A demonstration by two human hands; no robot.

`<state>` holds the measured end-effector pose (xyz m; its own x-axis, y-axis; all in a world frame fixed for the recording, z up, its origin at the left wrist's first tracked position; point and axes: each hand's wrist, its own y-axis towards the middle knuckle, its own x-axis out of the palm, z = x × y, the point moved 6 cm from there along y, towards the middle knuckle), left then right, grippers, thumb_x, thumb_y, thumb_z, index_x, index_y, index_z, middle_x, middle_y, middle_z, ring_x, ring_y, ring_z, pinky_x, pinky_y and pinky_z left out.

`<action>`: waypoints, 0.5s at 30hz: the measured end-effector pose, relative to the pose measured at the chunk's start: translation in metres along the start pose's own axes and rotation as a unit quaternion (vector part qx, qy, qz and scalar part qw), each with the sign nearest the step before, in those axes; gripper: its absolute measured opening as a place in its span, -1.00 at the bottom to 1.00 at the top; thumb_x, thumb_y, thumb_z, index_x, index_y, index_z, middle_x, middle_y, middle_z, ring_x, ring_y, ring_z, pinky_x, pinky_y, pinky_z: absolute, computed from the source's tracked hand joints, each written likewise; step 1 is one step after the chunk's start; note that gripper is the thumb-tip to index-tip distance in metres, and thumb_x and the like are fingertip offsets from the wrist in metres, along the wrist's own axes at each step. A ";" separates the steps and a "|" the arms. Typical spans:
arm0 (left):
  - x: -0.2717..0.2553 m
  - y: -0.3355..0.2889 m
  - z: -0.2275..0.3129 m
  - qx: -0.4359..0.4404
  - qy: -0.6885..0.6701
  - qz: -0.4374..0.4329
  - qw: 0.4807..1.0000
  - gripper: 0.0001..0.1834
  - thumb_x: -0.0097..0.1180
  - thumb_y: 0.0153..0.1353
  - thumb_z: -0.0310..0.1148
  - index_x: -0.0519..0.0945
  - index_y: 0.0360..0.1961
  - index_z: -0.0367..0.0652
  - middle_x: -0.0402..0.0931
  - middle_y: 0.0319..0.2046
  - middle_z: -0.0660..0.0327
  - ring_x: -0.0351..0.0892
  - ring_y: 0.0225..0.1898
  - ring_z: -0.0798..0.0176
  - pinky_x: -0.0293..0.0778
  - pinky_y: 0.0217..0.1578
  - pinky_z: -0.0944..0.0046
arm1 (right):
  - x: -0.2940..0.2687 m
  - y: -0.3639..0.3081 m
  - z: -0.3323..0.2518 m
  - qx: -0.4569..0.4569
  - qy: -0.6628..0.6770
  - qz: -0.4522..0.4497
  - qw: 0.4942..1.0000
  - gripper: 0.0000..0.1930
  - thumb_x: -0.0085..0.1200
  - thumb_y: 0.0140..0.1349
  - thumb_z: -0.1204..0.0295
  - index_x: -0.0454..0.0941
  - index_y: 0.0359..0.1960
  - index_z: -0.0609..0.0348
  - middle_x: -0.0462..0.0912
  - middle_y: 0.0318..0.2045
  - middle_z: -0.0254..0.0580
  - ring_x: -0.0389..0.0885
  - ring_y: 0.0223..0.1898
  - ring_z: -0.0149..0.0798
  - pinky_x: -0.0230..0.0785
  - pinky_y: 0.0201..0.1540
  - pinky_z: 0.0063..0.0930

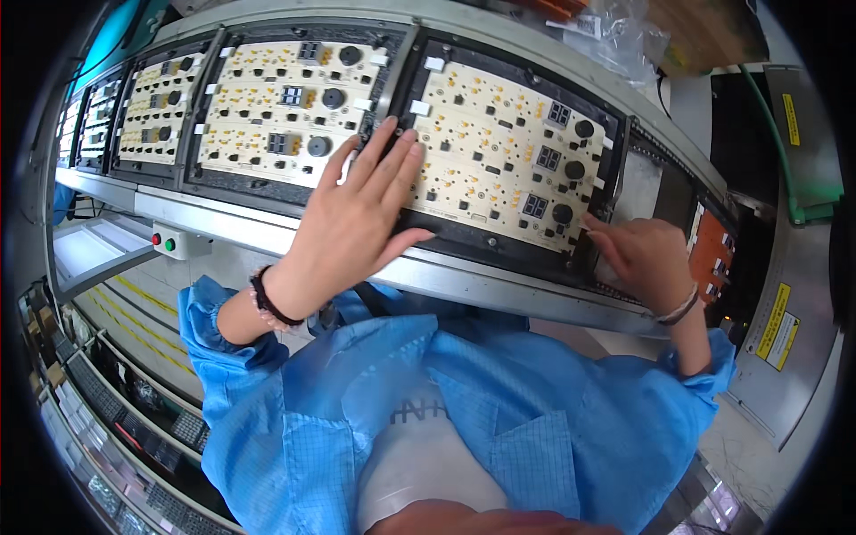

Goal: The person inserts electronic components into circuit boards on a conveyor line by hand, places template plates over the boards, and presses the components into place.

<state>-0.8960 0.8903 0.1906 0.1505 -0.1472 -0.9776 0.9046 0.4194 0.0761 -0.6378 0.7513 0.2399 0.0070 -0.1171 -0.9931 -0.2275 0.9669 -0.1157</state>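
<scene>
A black carrier frame (492, 241) sits on the conveyor in front of me, with a cream circuit board panel (481, 165) lying in it. The panel bears two-digit displays, round black buzzers and many small yellow parts. My left hand (361, 205) lies palm down with fingers spread across the frame's left end, its fingertips near the panel's left edge. At the panel's lower right corner, my right hand (644, 259) touches the edge with its index finger stretched out. Its other fingers are bent and partly hidden; I see nothing held in it.
Further carrier frames with similar boards (290, 102) line the conveyor to the left. An orange board (713, 250) is at the right. Below the metal rail (241, 218) hangs a box with red and green buttons (169, 242). Clear plastic bags (620, 40) lie beyond.
</scene>
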 end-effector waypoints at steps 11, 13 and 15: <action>0.011 0.029 0.110 0.116 0.159 0.019 0.980 -0.18 0.03 0.27 0.20 0.51 0.24 -0.38 0.43 0.29 -0.03 0.18 0.45 -0.04 0.08 0.45 -0.09 | 0.004 0.061 -0.010 0.025 -0.026 -0.059 0.998 -0.39 0.13 0.33 0.29 0.34 0.44 -0.18 0.53 -0.69 -0.19 0.56 -0.66 -0.10 0.39 -0.55 -0.23; 0.012 0.033 0.110 0.122 0.155 0.022 0.980 -0.21 0.02 0.29 0.18 0.54 0.20 -0.39 0.48 0.24 -0.03 0.21 0.42 -0.07 0.13 0.42 -0.10 | -0.005 0.076 0.014 0.025 0.119 -0.103 0.987 -0.44 0.07 0.38 0.28 0.35 0.43 -0.21 0.61 -0.60 -0.08 0.64 -0.59 -0.04 0.44 -0.51 -0.18; 0.011 0.036 0.108 0.141 0.137 0.048 0.979 -0.28 0.01 0.31 0.13 0.62 0.09 -0.42 0.57 0.13 -0.03 0.31 0.32 -0.08 0.23 0.36 -0.07 | -0.012 0.086 0.017 0.059 0.048 -0.080 0.994 -0.46 0.04 0.40 0.28 0.35 0.43 -0.21 0.61 -0.60 -0.07 0.64 -0.58 -0.02 0.44 -0.50 -0.16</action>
<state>-0.8191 0.8068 0.2043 0.1621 0.1420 -0.9765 0.9715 0.1503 0.1831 -0.6405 0.8401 0.2415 -0.0597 -0.2871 -0.9560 -0.1143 0.9534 -0.2792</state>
